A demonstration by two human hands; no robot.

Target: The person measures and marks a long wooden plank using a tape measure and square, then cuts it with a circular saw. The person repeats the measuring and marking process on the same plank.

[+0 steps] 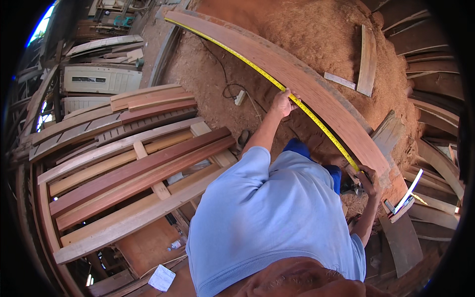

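Hands stretch a yellow tape measure (277, 83) along a long reddish plank (316, 91), left hand (283, 103) pinching it midway, right hand (368, 179) gripping its near end.

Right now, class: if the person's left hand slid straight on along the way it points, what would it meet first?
The left hand rests on the yellow tape measure along the long board. It points across the board, so it would probably meet the sawdust heap first; depth is unclear.

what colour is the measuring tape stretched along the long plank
Yellow with dark markings, seen in the head view: the measuring tape lies along the long reddish-brown wooden plank.
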